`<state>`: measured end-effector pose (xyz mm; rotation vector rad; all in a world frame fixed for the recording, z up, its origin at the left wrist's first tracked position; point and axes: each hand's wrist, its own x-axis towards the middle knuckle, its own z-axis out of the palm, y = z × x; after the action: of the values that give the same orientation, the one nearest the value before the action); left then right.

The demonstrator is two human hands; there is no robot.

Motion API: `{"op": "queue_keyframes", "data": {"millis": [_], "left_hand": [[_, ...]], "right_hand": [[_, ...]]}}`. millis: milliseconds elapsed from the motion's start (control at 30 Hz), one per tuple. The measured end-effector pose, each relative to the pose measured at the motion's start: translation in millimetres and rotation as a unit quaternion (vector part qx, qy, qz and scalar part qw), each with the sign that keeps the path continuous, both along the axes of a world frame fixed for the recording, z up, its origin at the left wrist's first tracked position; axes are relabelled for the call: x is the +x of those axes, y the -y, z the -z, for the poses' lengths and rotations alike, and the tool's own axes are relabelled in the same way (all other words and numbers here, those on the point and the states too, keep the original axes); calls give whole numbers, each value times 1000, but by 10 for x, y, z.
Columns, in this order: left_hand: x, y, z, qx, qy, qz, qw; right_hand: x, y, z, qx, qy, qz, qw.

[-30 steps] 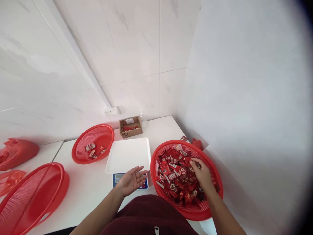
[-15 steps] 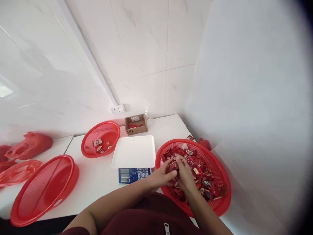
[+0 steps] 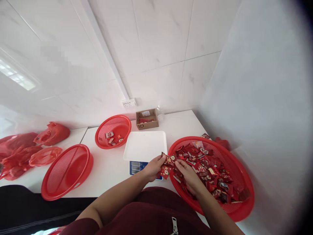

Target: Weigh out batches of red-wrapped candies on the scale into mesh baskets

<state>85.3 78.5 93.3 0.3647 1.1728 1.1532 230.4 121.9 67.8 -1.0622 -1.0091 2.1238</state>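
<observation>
My left hand [image 3: 153,168] is closed on red candy packets [image 3: 169,160] with white and gold flower prints; one hangs below the other. The fingers of my right hand [image 3: 187,173] pinch the right edge of the upper packet. Both hands are over the gap between the scale and the large red basket [image 3: 249,182] at the right. In that basket lies a heap of red-wrapped candies [image 3: 207,166]. The digital scale has a white tray [image 3: 145,145] with nothing on it. Its blue keypad panel [image 3: 135,167] is partly hidden by my left hand and the packets.
Behind the scale stand a red basket [image 3: 127,124] with several candies and a small cardboard box [image 3: 148,124] holding red packets. Another red basket [image 3: 84,166] is tilted at the left. Red plastic bags [image 3: 55,133] lie farther left. A person's dark-clothed leg [image 3: 22,209] shows lower left.
My hands have lifted out of the candy heap and moved left, with red candy packets now held between them. The camera has turned slightly left.
</observation>
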Motion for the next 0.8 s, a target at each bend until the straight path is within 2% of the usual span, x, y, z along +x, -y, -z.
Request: {"op": "queue_keyframes", "data": {"millis": [67, 233, 400, 567, 700, 800], "left_hand": [[-69, 46, 17, 1, -15, 2, 1000], [-284, 183, 124, -28, 15, -32, 999], [-560, 324, 180, -97, 52, -53, 993], [-993, 555, 168, -152, 29, -46, 987], [-1365, 775, 174, -161, 19, -65, 985], [-1548, 868, 184, -139, 26, -93, 986]], "right_hand": [[-47, 25, 42, 27, 14, -35, 999], [-233, 67, 99, 80, 52, -41, 995], [-518, 164, 56, 34, 55, -53, 996], [-795, 209, 153, -23, 90, -15, 996], [-1037, 153, 172, -35, 93, 10, 995], [-1201, 119, 143, -56, 83, 37, 994]]}}
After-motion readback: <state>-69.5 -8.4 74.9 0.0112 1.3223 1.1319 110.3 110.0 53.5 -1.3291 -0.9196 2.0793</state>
